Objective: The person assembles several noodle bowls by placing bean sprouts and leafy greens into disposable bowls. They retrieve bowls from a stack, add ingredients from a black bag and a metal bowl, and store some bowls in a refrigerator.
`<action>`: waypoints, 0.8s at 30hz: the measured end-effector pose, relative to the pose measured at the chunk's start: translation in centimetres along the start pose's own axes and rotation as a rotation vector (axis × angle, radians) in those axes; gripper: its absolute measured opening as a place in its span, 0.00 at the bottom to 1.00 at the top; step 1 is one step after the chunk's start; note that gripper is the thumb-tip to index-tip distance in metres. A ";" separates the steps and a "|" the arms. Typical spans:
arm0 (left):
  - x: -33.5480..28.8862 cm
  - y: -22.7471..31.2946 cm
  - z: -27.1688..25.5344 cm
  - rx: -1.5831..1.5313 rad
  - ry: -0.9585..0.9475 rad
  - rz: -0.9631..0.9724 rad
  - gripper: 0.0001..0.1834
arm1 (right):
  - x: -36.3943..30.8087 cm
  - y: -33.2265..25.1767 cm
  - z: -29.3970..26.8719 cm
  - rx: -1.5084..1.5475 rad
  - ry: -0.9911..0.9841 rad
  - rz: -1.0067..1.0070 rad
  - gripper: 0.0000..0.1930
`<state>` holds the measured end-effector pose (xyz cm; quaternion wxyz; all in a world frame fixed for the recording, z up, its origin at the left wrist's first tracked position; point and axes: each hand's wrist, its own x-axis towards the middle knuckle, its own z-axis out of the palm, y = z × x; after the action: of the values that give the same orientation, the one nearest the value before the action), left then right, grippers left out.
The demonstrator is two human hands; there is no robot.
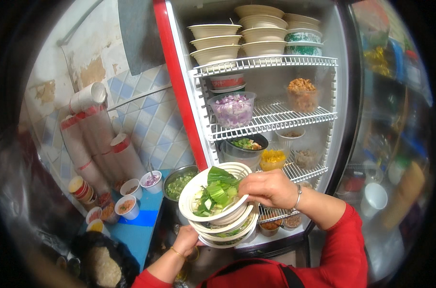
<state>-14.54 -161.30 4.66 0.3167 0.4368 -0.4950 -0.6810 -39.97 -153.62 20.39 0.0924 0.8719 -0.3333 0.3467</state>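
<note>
Bowls [222, 220] stacked at six o'clock, left hand [185, 241] gripping low, right hand [267, 188] pinching the top rim: a two-handed carry, seemingly, next needing level support.

Kitchen, likely food-service (tiled wall [148, 117]): open fridge [179, 86], chopped onion [235, 102], stacked bowls of greens [185, 207].

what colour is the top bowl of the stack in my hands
The top bowl is cream, or off-white; it shows best in the head view.
</note>
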 end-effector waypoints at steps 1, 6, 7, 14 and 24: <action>0.1 0.1 0.3 -0.003 -0.003 -0.004 0.11 | 0.3 0.1 -0.3 0.043 0.070 -0.001 0.06; 0.5 0.3 0.7 -0.011 0.032 0.008 0.09 | 2.4 1.0 -5.7 -0.088 0.273 0.011 0.05; 0.6 0.4 0.5 0.019 0.026 0.004 0.10 | 3.1 1.3 -7.3 -0.148 0.341 0.023 0.05; 0.0 -0.1 0.0 0.027 0.086 0.004 0.11 | 11.9 6.0 -19.1 -0.261 0.554 -0.062 0.08; -1.7 -0.3 -1.0 -0.009 0.251 0.018 0.10 | 19.3 12.4 -22.0 -0.514 0.679 -0.057 0.06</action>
<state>-12.89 -160.17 4.72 0.3844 0.5127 -0.4525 -0.6202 -49.61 -164.39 48.70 0.4208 0.6656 -0.3353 0.5172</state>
